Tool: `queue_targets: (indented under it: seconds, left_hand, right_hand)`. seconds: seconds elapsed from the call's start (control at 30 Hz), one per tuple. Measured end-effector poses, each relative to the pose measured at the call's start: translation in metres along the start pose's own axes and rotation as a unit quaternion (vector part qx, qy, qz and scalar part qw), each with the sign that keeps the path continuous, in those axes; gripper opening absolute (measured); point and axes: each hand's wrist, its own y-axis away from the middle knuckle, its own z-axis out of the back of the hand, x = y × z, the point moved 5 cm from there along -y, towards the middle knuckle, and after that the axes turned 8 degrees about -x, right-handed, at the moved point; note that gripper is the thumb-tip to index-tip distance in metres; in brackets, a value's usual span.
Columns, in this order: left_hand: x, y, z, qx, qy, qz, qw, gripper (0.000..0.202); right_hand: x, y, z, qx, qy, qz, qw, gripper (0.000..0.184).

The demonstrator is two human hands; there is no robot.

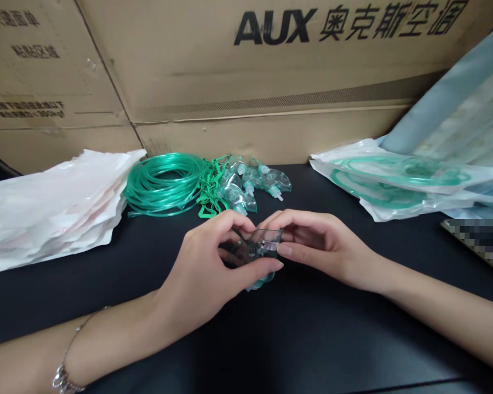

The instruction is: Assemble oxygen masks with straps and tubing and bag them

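Between my two hands is a clear plastic oxygen mask (252, 249), with a metal nose strip near its upper edge and a bit of green showing underneath. My left hand (213, 262) wraps round its left side, thumb across the front. On the other side, my right hand (316, 241) pinches the mask's edge near the nose strip between thumb and fingers. Just beyond my hands lie several more clear masks (250, 183) with pale green connectors. Beside them sits a heap of green elastic straps (212, 189), next to coiled green tubing (164, 183).
White pouches (53, 202) are stacked at the left. At the right, clear-fronted packs (394, 175) hold green tubing. A pixelated flat object (479, 241) lies at the right edge. A large cardboard box (230, 82) stands behind the black table (312, 339); light blue cloth (443, 98) hangs at right.
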Motion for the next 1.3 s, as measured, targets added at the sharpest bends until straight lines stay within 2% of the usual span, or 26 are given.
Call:
queue_targets:
  seconds: [0.1,0.27,0.53,0.67,0.8,0.93,1.03,1.2,1.3]
  left_hand:
    - [0.004,-0.001,-0.002,0.012,0.047,0.027,0.998,0.032]
    - [0.008,-0.003,-0.005,0.032,0.154,0.069,0.985,0.015]
    - [0.009,-0.001,-0.006,0.042,0.166,0.086,0.981,0.009]
    - [0.01,-0.002,-0.008,0.043,0.194,0.116,0.973,0.01]
    - [0.013,-0.005,-0.009,0.046,0.232,0.156,0.959,0.01]
    - [0.021,-0.01,-0.007,0.023,0.306,0.196,0.931,0.007]
    - [0.027,-0.014,-0.006,0.008,0.331,0.22,0.918,0.006]
    - [0.025,-0.013,-0.006,0.006,0.306,0.171,0.936,0.011]
    - [0.022,-0.01,-0.004,-0.04,0.247,0.143,0.957,0.019]
  right_hand:
    - [-0.001,0.0,0.001,0.005,-0.006,-0.004,1.0,0.011]
    - [-0.005,-0.002,0.007,-0.01,0.016,0.005,1.0,0.012]
    - [-0.008,-0.004,0.007,0.0,0.009,0.005,1.0,0.012]
    - [-0.008,-0.003,0.007,-0.004,0.015,0.0,1.0,0.012]
    - [-0.01,-0.003,0.009,-0.02,0.015,-0.003,1.0,0.015]
    - [-0.015,-0.006,0.016,-0.062,-0.051,-0.014,0.997,0.025]
    - [-0.018,-0.009,0.02,-0.093,-0.092,-0.025,0.991,0.023]
    - [-0.014,-0.01,0.024,-0.134,-0.105,-0.022,0.985,0.016]
    - [-0.012,-0.011,0.025,-0.151,-0.103,-0.021,0.983,0.017]
